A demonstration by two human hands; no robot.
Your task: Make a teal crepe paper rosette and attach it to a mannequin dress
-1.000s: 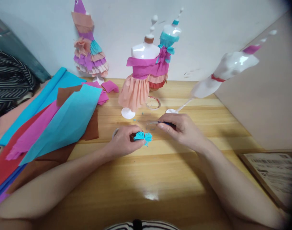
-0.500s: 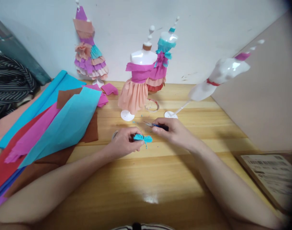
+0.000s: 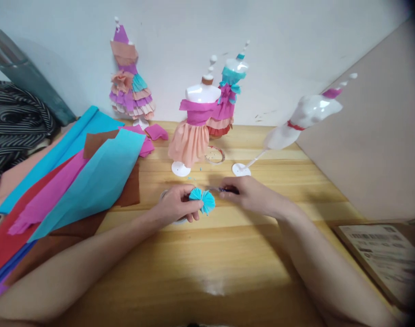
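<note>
Over the wooden counter, my left grip pinches a blue paper bow; my right grip clasps scissors.

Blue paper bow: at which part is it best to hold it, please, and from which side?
Probably at the narrow middle of the blue paper bow, pinched lightly from the left. Its pleats fan out both ways from there and look easy to crush. The left grip holds it near that point; the tool in the right grip lies to the right.
</note>
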